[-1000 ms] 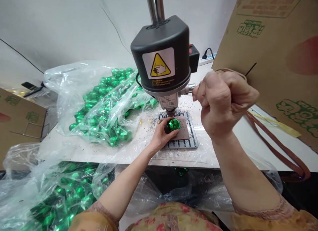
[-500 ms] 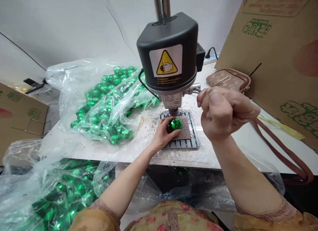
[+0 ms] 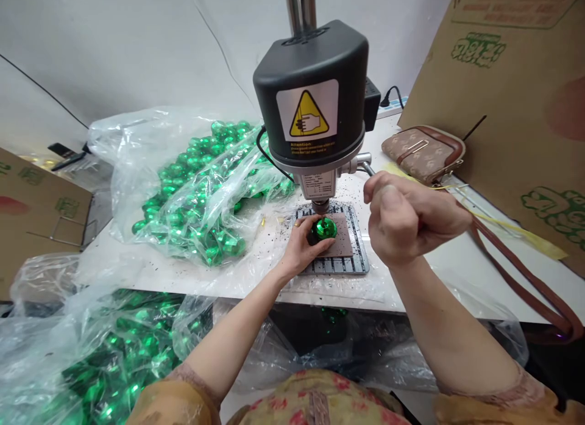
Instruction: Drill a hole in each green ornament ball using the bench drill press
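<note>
A shiny green faceted ball sits under the chuck of a black drill press. My left hand is closed around the ball's left side, thumb in front, steadying it on a brown board. That board lies on the slotted metal base. My right hand is a fist around the drill press's feed lever; most of the lever is hidden in the fingers. The bit seems to meet the ball's top, though its tip is too small to make out.
Clear plastic bags of green balls lie on the table and below its front edge. A patterned brown purse with a long strap stands at the right. Cardboard boxes flank both sides. Dark shavings are scattered about the base.
My right fist has come down slightly with the lever. My left hand and the ball stay in place under the drill; the view has shifted a little.
</note>
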A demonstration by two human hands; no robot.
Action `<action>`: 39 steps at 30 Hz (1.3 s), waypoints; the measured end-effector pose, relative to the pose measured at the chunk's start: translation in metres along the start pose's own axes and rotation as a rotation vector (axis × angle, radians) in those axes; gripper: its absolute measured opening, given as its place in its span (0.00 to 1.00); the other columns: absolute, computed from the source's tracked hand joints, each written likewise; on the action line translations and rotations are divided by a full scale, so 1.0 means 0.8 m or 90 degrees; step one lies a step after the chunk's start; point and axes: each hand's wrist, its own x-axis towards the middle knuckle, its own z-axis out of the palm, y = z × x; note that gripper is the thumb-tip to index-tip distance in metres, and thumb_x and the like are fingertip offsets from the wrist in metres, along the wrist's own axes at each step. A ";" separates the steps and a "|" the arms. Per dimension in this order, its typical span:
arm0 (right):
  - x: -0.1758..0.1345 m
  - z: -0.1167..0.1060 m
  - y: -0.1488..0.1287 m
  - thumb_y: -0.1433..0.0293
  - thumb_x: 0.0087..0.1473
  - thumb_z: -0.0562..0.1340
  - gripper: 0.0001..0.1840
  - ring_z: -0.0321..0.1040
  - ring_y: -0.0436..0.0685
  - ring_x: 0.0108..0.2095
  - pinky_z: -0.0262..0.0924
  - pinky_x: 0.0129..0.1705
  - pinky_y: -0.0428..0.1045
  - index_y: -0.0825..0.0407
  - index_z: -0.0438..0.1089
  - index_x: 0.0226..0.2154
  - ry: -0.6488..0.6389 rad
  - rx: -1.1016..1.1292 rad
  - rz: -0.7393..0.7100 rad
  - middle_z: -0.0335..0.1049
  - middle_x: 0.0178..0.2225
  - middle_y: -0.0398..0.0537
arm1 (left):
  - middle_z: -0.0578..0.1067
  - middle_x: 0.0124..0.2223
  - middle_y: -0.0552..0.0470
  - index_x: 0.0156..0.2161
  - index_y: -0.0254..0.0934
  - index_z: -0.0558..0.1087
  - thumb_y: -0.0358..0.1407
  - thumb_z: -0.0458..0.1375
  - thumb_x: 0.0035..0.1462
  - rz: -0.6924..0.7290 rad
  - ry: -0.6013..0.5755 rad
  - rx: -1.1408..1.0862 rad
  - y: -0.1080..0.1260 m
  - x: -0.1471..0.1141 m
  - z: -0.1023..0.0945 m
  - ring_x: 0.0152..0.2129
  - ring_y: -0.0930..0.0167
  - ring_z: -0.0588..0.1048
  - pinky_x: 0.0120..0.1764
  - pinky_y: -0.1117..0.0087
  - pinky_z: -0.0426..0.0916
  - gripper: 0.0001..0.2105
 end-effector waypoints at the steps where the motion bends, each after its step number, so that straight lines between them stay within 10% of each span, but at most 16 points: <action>1: 0.006 0.004 -0.004 0.75 0.57 0.60 0.28 0.42 0.41 0.17 0.49 0.22 0.47 0.53 0.42 0.16 0.019 -0.009 0.036 0.41 0.15 0.36 | 0.75 0.54 0.42 0.55 0.40 0.73 0.42 0.70 0.54 -0.004 0.002 -0.003 0.000 0.000 0.001 0.54 0.57 0.73 0.57 0.56 0.68 0.25; 9: 0.059 0.025 -0.013 0.72 0.58 0.63 0.26 0.48 0.44 0.16 0.45 0.21 0.48 0.50 0.48 0.16 0.033 -0.016 0.181 0.45 0.14 0.36 | 0.78 0.48 0.46 0.51 0.39 0.72 0.39 0.70 0.53 -0.046 0.115 -0.017 0.017 -0.015 0.005 0.46 0.63 0.78 0.49 0.61 0.73 0.22; 13: 0.059 0.023 -0.008 0.70 0.58 0.64 0.26 0.47 0.45 0.16 0.44 0.20 0.50 0.49 0.49 0.17 0.028 0.003 0.164 0.47 0.14 0.35 | 0.78 0.46 0.45 0.53 0.39 0.70 0.40 0.68 0.56 0.118 0.169 0.103 0.038 -0.070 -0.004 0.44 0.63 0.79 0.45 0.61 0.75 0.21; 18: 0.057 0.025 -0.008 0.69 0.59 0.63 0.26 0.46 0.41 0.16 0.44 0.21 0.46 0.50 0.47 0.18 0.036 0.010 0.158 0.44 0.15 0.34 | 0.79 0.46 0.42 0.54 0.42 0.71 0.44 0.65 0.58 0.445 -0.056 0.255 0.024 -0.176 0.008 0.33 0.64 0.79 0.31 0.63 0.76 0.21; 24: 0.056 0.024 -0.008 0.69 0.58 0.63 0.24 0.47 0.44 0.16 0.45 0.21 0.48 0.50 0.53 0.16 0.051 -0.014 0.151 0.49 0.14 0.35 | 0.81 0.43 0.47 0.54 0.46 0.74 0.39 0.68 0.54 0.358 -0.250 0.397 -0.015 -0.221 0.026 0.29 0.64 0.79 0.27 0.65 0.75 0.21; 30: 0.055 0.020 -0.005 0.68 0.58 0.63 0.24 0.48 0.45 0.15 0.48 0.20 0.49 0.49 0.55 0.15 0.051 -0.039 0.162 0.47 0.13 0.35 | 0.81 0.40 0.48 0.53 0.39 0.72 0.34 0.56 0.65 0.492 0.034 0.260 0.002 -0.138 -0.033 0.31 0.68 0.79 0.31 0.68 0.75 0.12; 33: 0.055 0.021 -0.006 0.69 0.57 0.64 0.24 0.49 0.47 0.14 0.49 0.19 0.51 0.48 0.55 0.15 0.059 -0.029 0.142 0.47 0.12 0.36 | 0.80 0.44 0.44 0.54 0.41 0.73 0.27 0.50 0.66 0.176 0.091 0.401 -0.004 -0.050 -0.094 0.41 0.63 0.79 0.42 0.62 0.74 0.16; 36: 0.054 0.022 -0.011 0.69 0.58 0.63 0.24 0.50 0.47 0.15 0.50 0.21 0.51 0.48 0.54 0.16 0.053 -0.039 0.168 0.48 0.13 0.36 | 0.77 0.51 0.35 0.54 0.35 0.74 0.22 0.47 0.62 -0.133 -0.030 0.618 -0.021 0.033 -0.150 0.50 0.55 0.75 0.50 0.56 0.70 0.20; 39: 0.054 0.023 -0.015 0.70 0.59 0.61 0.24 0.51 0.46 0.17 0.51 0.23 0.50 0.49 0.53 0.16 0.051 -0.056 0.193 0.48 0.15 0.37 | 0.75 0.53 0.26 0.51 0.28 0.76 0.22 0.49 0.60 -0.261 -0.096 0.705 -0.040 0.080 -0.177 0.54 0.48 0.71 0.52 0.52 0.67 0.18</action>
